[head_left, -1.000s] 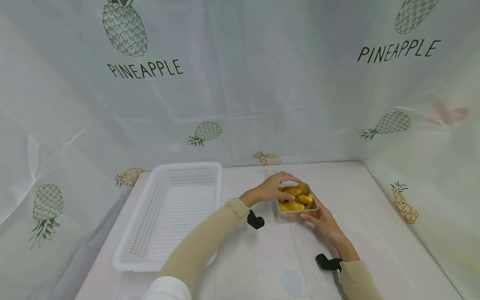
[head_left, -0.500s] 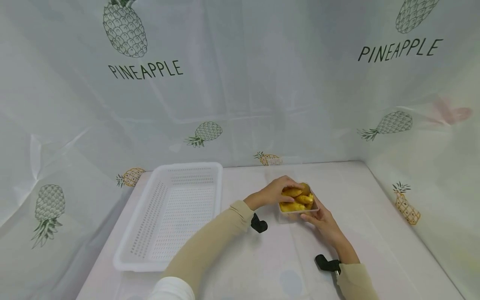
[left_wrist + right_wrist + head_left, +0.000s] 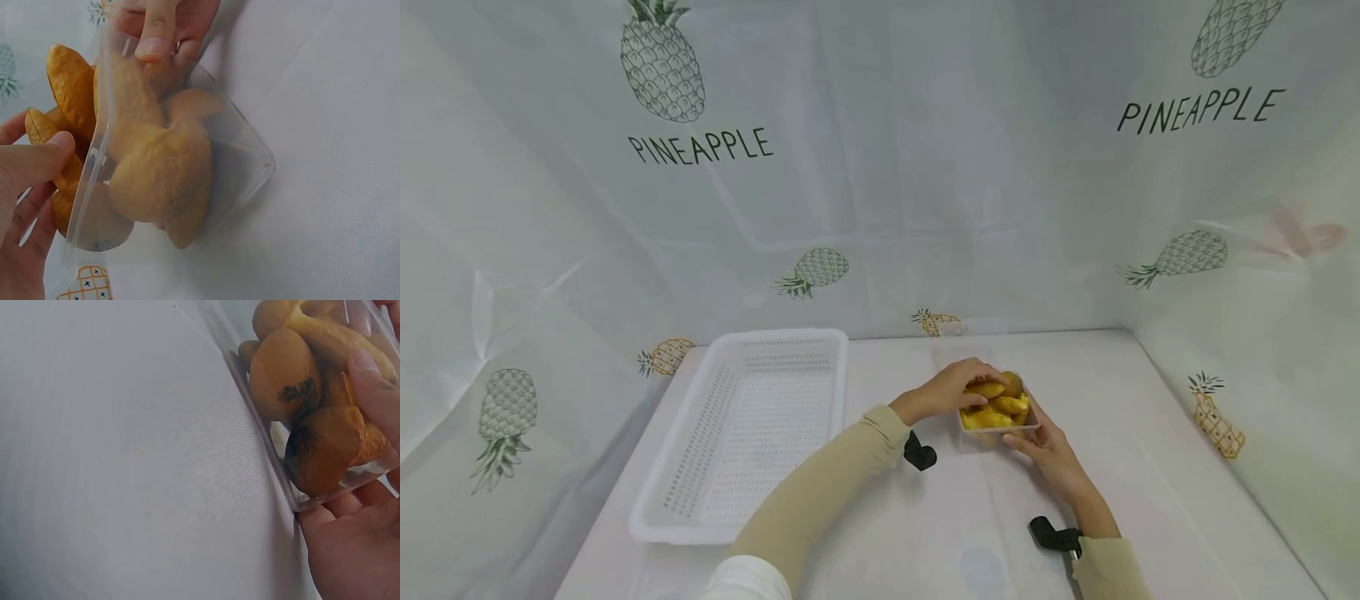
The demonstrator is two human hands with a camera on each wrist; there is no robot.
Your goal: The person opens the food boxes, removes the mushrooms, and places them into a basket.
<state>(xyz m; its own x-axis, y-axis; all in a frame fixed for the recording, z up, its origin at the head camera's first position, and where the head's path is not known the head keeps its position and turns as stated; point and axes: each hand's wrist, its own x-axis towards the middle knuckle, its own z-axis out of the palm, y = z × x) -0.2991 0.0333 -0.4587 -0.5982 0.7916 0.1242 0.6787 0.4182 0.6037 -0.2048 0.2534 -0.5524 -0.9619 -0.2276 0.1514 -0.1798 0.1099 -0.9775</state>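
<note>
Bench: a flat top (image 3: pixel 1150 467) under pale cloth, its rear edge against the hanging and its left and right edges spreading toward the viewer; a faint round grey-blue spot (image 3: pixel 981 569) marks the cloth at the front.
Hanging: white sheeting (image 3: pixel 887 183) enclosing the bench at the rear, left and right, creased at the left; it bears drawings of pineapples, green-grey or orange, and twice the lettering PINEAPPLE. A blurred pink patch (image 3: pixel 1303 236) shows at the right.
Basket: white perforated plastic, rectangular (image 3: pixel 752 433), along the bench's left edge, its far end near the rear left corner.
Container: clear plastic box (image 3: pixel 976 441), upright, mouth upward, right of the bench's middle and nearer the rear edge than the front; well apart from the basket.
Pieces: ochre-yellow, lumpy, heaped (image 3: pixel 985 420) above the container's rim; two seen through the wall in the right wrist view carry dark patches. Their kind cannot be told.
Left hand: over the container's left side (image 3: pixel 951 389); its grip pinches one slim piece (image 3: pixel 39 128) at the mouth, thumb on the near face.
Right hand: at the container's right side (image 3: pixel 1051 450); its grip holds the box, thumb against the wall, fingers around the lower corner.
Sleeves: beige (image 3: pixel 827 479) on both arms, with a black device (image 3: pixel 919 452) at each wrist.
</note>
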